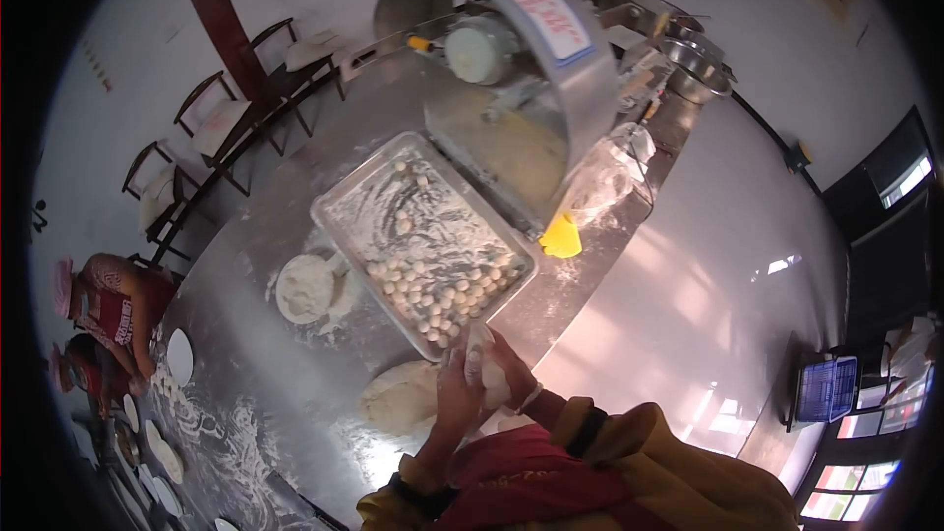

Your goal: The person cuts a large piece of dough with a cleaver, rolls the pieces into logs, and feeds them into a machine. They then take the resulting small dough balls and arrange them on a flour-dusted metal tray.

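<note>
My left hand and my right hand are close together at the near corner of a metal tray. Both are closed round a piece of pale dough that shows between them. A large lump of dough lies on the metal table just left of my left hand. Many small dough balls cover the near end of the floured tray, and a few sit farther up it. Left of the tray stands a round container of flour.
Behind the tray stands a large metal machine. A yellow scraper and a plastic bag lie beside it. Metal bowls are at the far end. Two people work at the left edge near white plates.
</note>
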A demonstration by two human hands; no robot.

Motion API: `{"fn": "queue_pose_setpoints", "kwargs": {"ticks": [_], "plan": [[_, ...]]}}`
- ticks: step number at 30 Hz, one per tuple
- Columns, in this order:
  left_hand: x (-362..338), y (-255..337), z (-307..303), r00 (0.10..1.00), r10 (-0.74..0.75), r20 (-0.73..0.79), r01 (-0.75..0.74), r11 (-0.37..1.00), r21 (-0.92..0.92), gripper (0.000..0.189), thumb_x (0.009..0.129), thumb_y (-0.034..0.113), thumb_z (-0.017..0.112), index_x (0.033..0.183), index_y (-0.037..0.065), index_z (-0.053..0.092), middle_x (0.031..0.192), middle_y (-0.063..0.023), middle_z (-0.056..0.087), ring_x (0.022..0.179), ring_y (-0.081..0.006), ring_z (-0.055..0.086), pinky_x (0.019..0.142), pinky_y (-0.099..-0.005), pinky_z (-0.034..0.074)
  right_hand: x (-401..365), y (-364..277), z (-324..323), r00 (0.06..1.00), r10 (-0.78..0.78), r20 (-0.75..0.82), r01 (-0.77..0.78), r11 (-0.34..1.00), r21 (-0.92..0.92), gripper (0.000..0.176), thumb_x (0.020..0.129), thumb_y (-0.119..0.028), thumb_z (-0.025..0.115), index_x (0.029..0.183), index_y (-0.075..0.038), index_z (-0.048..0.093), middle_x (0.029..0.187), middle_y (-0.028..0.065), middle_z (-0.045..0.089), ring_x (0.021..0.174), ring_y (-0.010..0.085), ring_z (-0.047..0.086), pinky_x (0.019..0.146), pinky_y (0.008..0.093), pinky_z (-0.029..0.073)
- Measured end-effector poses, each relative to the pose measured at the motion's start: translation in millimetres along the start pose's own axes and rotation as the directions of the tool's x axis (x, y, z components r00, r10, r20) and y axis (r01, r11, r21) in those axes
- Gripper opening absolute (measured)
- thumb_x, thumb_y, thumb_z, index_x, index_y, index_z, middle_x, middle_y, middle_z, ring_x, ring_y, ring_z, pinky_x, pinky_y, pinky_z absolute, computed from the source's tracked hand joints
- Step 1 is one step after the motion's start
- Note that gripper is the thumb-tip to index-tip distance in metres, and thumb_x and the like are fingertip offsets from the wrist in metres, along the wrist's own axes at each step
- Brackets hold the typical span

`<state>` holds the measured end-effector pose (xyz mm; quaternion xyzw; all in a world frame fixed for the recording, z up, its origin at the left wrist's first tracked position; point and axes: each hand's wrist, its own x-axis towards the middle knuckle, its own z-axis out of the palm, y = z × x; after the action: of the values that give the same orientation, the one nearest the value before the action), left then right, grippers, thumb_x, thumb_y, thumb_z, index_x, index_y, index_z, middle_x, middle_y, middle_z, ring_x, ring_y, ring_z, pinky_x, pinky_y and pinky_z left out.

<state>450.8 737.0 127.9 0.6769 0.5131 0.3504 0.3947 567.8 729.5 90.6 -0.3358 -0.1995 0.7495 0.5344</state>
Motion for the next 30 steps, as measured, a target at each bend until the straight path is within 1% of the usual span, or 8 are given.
{"fn": "queue_pose_setpoints", "kwargs": {"ticks": [8, 9, 12, 14, 16, 18, 20, 30], "plan": [[25, 41, 113, 0.964, -0.218, 0.152, 0.198, 0.971, 0.136, 0.036, 0.094, 0.025, 0.036, 0.119, 0.004, 0.050, 0.114, -0.0204, 0.055, 0.106, -0.0360, 0.052, 0.091, -0.0411, 0.040, -46, -47, -86, 0.966, -0.129, -0.225, 0.149, 0.986, 0.072, 0.045, 0.089, -0.024, 0.052, 0.129, -0.008, 0.036, 0.113, 0.0083, 0.052, 0.101, 0.0193, 0.053, 0.087, 0.0322, 0.045], [26, 35, 122, 0.981, -0.020, 0.194, -0.019, 0.981, 0.195, 0.036, 0.093, 0.032, 0.039, 0.114, 0.006, 0.053, 0.115, -0.0182, 0.053, 0.103, -0.0344, 0.053, 0.086, -0.0431, 0.043, -46, -45, -99, 0.945, -0.110, -0.307, 0.166, 0.972, 0.165, 0.042, 0.087, -0.022, 0.054, 0.124, -0.008, 0.041, 0.109, 0.0087, 0.054, 0.097, 0.0206, 0.055, 0.082, 0.0326, 0.048], [46, 31, 119, 0.938, -0.042, 0.345, -0.076, 0.944, 0.320, 0.032, 0.091, 0.030, 0.043, 0.110, 0.009, 0.057, 0.119, -0.0159, 0.052, 0.106, -0.0311, 0.052, 0.086, -0.0410, 0.044, -41, -47, -143, 0.987, -0.043, -0.152, 0.073, 0.977, 0.200, 0.040, 0.089, -0.031, 0.047, 0.122, -0.007, 0.043, 0.112, 0.0122, 0.053, 0.101, 0.0264, 0.055, 0.088, 0.0394, 0.046], [61, -13, 90, 0.799, 0.481, 0.360, -0.601, 0.631, 0.491, 0.030, 0.086, 0.025, 0.051, 0.111, 0.010, 0.058, 0.119, -0.0128, 0.052, 0.109, -0.0286, 0.051, 0.087, -0.0379, 0.045, -42, -67, -144, 0.979, 0.118, -0.166, -0.061, 0.949, 0.310, 0.040, 0.090, -0.032, 0.046, 0.121, -0.007, 0.043, 0.110, 0.0136, 0.054, 0.100, 0.0288, 0.056, 0.088, 0.0414, 0.047], [79, -10, 34, 0.984, -0.087, 0.158, 0.011, 0.903, 0.430, 0.031, 0.079, 0.022, 0.057, 0.107, 0.008, 0.060, 0.114, -0.0130, 0.057, 0.100, -0.0286, 0.056, 0.084, -0.0377, 0.046, -40, -83, -152, 0.984, 0.135, -0.116, -0.088, 0.936, 0.340, 0.039, 0.090, -0.032, 0.046, 0.121, -0.008, 0.044, 0.105, 0.0129, 0.056, 0.095, 0.0285, 0.058, 0.081, 0.0434, 0.050], [86, -144, -18, 1.000, -0.011, -0.012, 0.016, 0.853, 0.522, 0.026, 0.080, 0.024, 0.057, 0.103, 0.013, 0.062, 0.100, -0.0134, 0.062, 0.091, -0.0321, 0.058, 0.077, -0.0418, 0.046, -36, -90, -169, 0.981, 0.152, -0.123, -0.101, 0.933, 0.345, 0.037, 0.090, -0.033, 0.046, 0.118, -0.009, 0.046, 0.104, 0.0131, 0.057, 0.093, 0.0285, 0.058, 0.081, 0.0427, 0.050], [97, -141, -85, 0.920, -0.303, -0.248, 0.380, 0.843, 0.381, 0.024, 0.077, 0.023, 0.059, 0.096, 0.009, 0.064, 0.089, -0.0145, 0.064, 0.085, -0.0333, 0.060, 0.076, -0.0417, 0.047, -38, -106, -164, 0.947, 0.209, -0.244, -0.138, 0.950, 0.280, 0.035, 0.089, -0.035, 0.047, 0.113, -0.009, 0.048, 0.096, 0.0107, 0.057, 0.084, 0.0266, 0.058, 0.075, 0.0393, 0.051], [166, -254, -198, 0.792, -0.331, -0.513, 0.589, 0.636, 0.499, 0.039, 0.075, 0.007, 0.056, 0.114, 0.011, 0.057, 0.105, -0.0142, 0.061, 0.098, -0.0321, 0.057, 0.083, -0.0416, 0.046, -35, -113, -183, 0.950, 0.232, -0.210, -0.170, 0.946, 0.276, 0.032, 0.086, -0.037, 0.051, 0.107, -0.012, 0.048, 0.090, 0.0069, 0.052, 0.081, 0.0223, 0.054, 0.062, 0.0369, 0.049]]}}
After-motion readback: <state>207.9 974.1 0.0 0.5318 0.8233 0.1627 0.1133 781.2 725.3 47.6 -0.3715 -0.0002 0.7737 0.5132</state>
